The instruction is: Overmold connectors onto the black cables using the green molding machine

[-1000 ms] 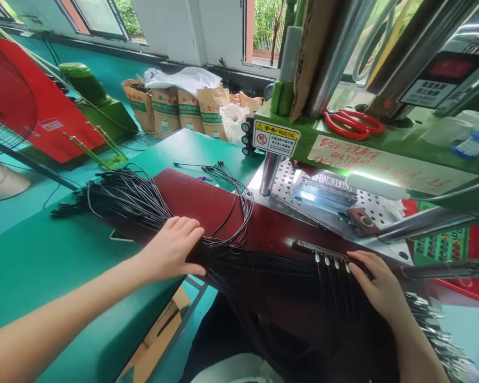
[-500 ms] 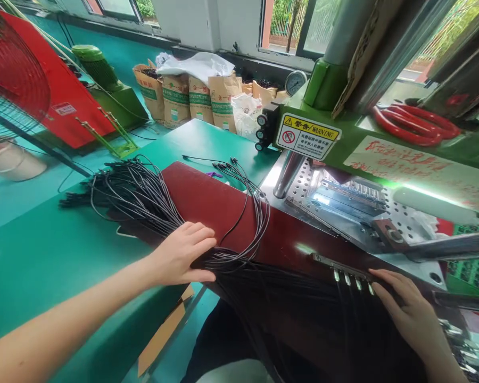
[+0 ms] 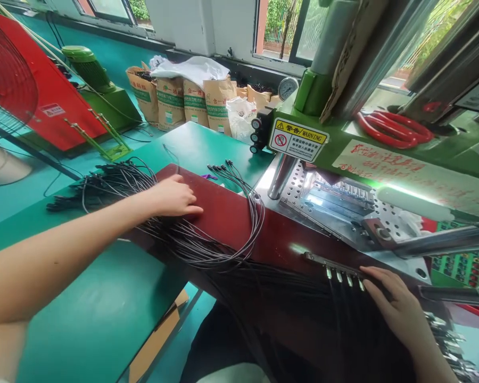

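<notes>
My left hand (image 3: 174,196) lies on a bundle of thin black cables (image 3: 115,183) where it crosses onto the dark red pad (image 3: 227,215); the fingers are together and slightly curled, and I cannot see whether they grip a cable. My right hand (image 3: 399,311) rests with its fingers flat on a row of metal-tipped cable ends in a narrow metal fixture bar (image 3: 335,265) at the pad's near edge. More black cables (image 3: 239,213) loop across the pad and hang over its front.
A green moulding press (image 3: 343,143) with a yellow warning label (image 3: 297,139) and a perforated steel bed (image 3: 343,205) stands behind the pad. Red scissors (image 3: 395,129) lie on it. Paper sacks (image 3: 183,103) stand at the back, a red fan (image 3: 8,90) at left, on the green table (image 3: 83,298).
My left hand has moved up and left along the cable bundle, away from the pad's front edge. My right hand stays on the fixture bar.
</notes>
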Available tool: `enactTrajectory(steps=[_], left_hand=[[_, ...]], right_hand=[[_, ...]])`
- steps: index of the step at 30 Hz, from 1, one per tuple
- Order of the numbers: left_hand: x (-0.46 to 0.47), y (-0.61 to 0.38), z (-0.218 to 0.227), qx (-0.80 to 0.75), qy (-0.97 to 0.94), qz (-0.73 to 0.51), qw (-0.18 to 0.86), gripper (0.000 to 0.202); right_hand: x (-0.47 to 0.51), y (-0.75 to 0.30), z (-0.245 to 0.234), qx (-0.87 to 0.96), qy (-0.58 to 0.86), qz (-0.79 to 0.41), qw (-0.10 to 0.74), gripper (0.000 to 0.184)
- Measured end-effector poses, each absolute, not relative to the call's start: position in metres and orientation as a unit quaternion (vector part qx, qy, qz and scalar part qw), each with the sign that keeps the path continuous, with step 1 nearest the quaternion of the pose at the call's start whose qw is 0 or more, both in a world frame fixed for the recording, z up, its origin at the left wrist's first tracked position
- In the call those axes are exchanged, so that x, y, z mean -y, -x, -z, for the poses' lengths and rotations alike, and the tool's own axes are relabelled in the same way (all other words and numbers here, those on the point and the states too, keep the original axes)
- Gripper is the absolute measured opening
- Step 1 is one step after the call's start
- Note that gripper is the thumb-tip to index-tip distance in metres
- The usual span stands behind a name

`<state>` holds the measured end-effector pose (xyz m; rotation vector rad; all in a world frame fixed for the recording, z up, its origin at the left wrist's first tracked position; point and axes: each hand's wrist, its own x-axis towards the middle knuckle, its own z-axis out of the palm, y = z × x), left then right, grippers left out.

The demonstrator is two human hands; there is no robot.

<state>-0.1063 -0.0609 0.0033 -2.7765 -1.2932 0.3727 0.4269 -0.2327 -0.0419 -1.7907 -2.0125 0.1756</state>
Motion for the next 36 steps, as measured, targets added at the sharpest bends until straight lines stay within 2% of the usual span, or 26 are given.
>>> enactTrajectory(steps=[2,9,14,16,18,20,22,24,25,27,30,33,36], left_hand=[[0.062,0.135,-0.003,0.491,0.857,-0.154,0.029,0.058],[0.071,0.182,-0.001,0.645,0.755,-0.093,0.076,0.069],[0.064,0.173,-0.005,0.707,0.702,-0.06,0.059,0.064],[0.071,0.148,-0.015,0.703,0.707,-0.007,0.076,0.058],[0.091,0.113,-0.029,0.665,0.737,0.099,0.065,0.05],[0.125,0.07,-0.04,0.607,0.768,0.198,-0.051,0.039],[0.168,0.025,-0.046,0.496,0.809,0.225,-0.222,0.027],[0.209,-0.022,-0.045,0.357,0.838,0.139,-0.388,0.027],[0.226,-0.044,-0.041,0.304,0.845,0.097,-0.43,0.032],[0.25,-0.085,-0.032,0.267,0.851,0.022,-0.452,0.032],[0.261,-0.128,-0.022,0.287,0.866,-0.05,-0.407,0.03],[0.258,-0.145,-0.018,0.306,0.869,-0.073,-0.382,0.032],[0.252,-0.147,-0.013,0.298,0.847,-0.054,-0.436,0.034]], right_hand=[[0.232,-0.426,0.041,0.726,0.648,-0.062,0.222,0.029],[0.231,-0.42,0.04,0.728,0.642,-0.067,0.232,0.025],[0.232,-0.411,0.034,0.728,0.635,-0.078,0.248,0.023],[0.233,-0.41,0.029,0.727,0.635,-0.087,0.245,0.025],[0.234,-0.413,0.022,0.74,0.632,-0.096,0.208,0.033],[0.235,-0.42,0.014,0.76,0.627,-0.099,0.138,0.044],[0.235,-0.426,0.006,0.772,0.627,-0.086,0.058,0.049],[0.234,-0.429,-0.002,0.773,0.632,-0.061,-0.015,0.049],[0.232,-0.43,-0.006,0.771,0.633,-0.051,-0.044,0.047],[0.229,-0.429,-0.013,0.77,0.629,-0.053,-0.089,0.045],[0.225,-0.426,-0.026,0.757,0.635,-0.089,-0.125,0.038],[0.224,-0.423,-0.037,0.727,0.668,-0.098,-0.129,0.029],[0.224,-0.421,-0.045,0.697,0.703,-0.094,-0.11,0.026]])
